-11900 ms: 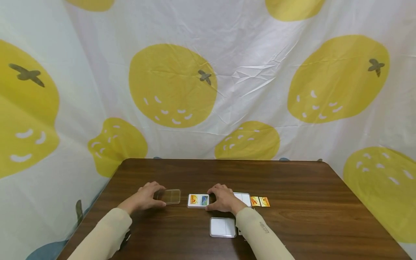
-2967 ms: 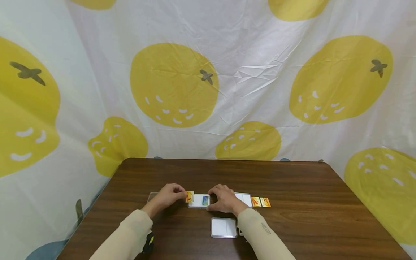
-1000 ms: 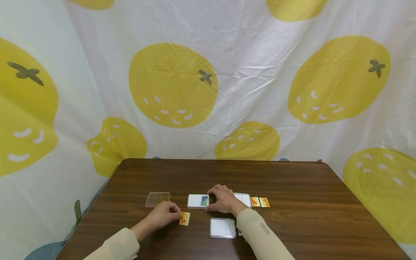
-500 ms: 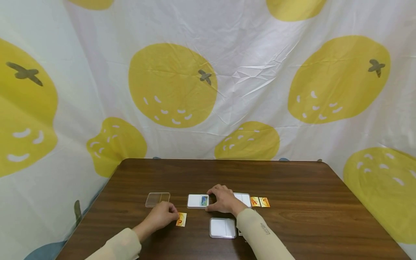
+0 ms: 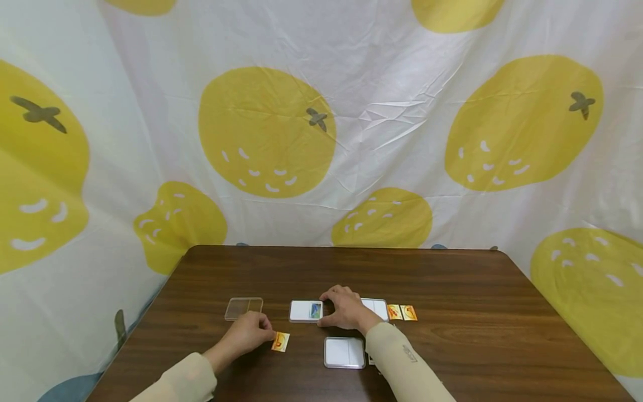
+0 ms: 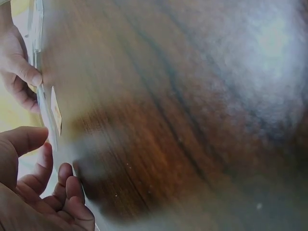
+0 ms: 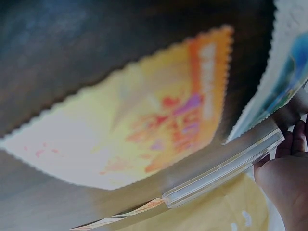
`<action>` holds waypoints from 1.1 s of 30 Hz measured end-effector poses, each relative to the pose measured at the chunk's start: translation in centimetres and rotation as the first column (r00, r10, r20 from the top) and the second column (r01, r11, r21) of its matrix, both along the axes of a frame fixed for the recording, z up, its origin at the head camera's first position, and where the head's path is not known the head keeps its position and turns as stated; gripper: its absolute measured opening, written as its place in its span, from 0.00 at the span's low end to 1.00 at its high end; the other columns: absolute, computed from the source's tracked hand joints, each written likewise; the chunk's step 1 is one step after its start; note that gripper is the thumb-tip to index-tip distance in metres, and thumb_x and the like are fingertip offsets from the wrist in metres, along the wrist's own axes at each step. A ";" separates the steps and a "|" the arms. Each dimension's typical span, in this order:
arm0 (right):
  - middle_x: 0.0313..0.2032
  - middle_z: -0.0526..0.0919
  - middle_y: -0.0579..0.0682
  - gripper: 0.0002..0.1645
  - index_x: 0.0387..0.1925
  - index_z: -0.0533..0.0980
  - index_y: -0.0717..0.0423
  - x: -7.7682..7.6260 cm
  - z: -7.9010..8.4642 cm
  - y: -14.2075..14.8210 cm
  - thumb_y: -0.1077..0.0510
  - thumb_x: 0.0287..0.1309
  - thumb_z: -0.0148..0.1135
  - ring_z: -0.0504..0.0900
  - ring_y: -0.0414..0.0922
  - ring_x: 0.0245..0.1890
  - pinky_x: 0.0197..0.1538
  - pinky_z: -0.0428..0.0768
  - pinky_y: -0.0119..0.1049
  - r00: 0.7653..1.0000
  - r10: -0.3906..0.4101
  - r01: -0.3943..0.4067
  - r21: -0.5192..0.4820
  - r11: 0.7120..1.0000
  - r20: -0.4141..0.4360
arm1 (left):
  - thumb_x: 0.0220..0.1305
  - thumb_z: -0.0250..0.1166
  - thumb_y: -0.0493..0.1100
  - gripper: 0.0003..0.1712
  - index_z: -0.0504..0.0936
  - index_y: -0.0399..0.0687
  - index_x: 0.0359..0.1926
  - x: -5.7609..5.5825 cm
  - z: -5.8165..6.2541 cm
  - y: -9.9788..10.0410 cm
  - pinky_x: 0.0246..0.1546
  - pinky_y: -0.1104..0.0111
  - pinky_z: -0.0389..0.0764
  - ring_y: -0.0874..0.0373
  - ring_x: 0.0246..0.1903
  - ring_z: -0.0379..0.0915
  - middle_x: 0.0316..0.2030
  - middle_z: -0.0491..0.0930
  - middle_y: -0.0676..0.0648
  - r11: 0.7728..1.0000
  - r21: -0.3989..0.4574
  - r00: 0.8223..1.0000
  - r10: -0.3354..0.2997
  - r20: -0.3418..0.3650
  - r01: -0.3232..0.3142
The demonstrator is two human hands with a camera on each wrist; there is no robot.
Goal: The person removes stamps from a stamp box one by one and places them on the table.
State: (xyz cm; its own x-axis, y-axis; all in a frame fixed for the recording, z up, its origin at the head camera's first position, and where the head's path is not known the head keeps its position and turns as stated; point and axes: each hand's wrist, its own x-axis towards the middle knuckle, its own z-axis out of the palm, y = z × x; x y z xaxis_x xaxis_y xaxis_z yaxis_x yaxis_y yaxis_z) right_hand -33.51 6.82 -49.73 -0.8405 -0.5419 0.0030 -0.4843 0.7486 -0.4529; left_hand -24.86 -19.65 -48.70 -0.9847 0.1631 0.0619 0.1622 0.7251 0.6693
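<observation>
In the head view, my right hand (image 5: 346, 307) grips the right end of a clear plastic case (image 5: 301, 311) with a white insert. A blue-green stamp (image 5: 315, 310) sits at the insert's right end. Nearer me, an orange stamp (image 5: 281, 341) lies on the table, its left edge by the fingertips of my left hand (image 5: 249, 333). In the left wrist view, a stamp (image 6: 56, 111) lies apart from my left hand (image 6: 45, 178), whose thumb and fingers are loosely bent around nothing. The clear lid (image 5: 243, 308) rests behind my left hand.
Another case (image 5: 377, 309) is partly behind my right hand, with two orange stamps (image 5: 402, 312) beside it. A closed-looking case (image 5: 344, 353) lies nearer me. Under my right forearm are perforated stamps, one orange (image 7: 144, 120) and one bluish (image 7: 284, 77). A fruit-print cloth hangs behind the table.
My left hand has laid the lid down at left, lifted the orange stamp out of the case and brought it nearer me. Lately the stamp turned slightly. My right hand stays put.
</observation>
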 end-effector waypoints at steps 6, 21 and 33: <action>0.59 0.72 0.54 0.34 0.57 0.77 0.51 0.0 0.0 0.0 0.41 0.51 0.74 0.67 0.56 0.63 0.64 0.61 0.57 1.000 0.000 0.000 0.002 1.000 0.004 | 0.51 0.72 0.40 0.09 0.79 0.46 0.22 0.1 0.3 0.1 0.22 0.68 0.68 0.60 0.20 0.66 0.19 0.73 0.55 1.000 0.001 1.000 0.006 0.022 -0.006; 0.60 0.72 0.54 0.35 0.57 0.77 0.51 0.0 -0.1 0.0 0.41 0.51 0.74 0.67 0.56 0.63 0.64 0.61 0.57 1.000 -0.003 0.003 0.007 1.000 0.012 | 0.57 0.71 0.41 0.09 0.80 0.46 0.25 -0.6 1.0 0.7 0.24 0.66 0.69 0.59 0.22 0.67 0.22 0.74 0.54 1.000 0.022 1.000 -0.015 0.027 0.014; 0.60 0.72 0.55 0.35 0.58 0.77 0.51 -0.1 0.0 0.0 0.42 0.51 0.74 0.67 0.56 0.63 0.64 0.61 0.58 1.000 0.002 -0.002 0.000 1.000 0.010 | 0.57 0.72 0.43 0.08 0.81 0.46 0.28 -1.4 1.6 1.8 0.24 0.66 0.70 0.58 0.23 0.68 0.24 0.74 0.53 1.000 0.030 0.999 0.006 0.034 -0.007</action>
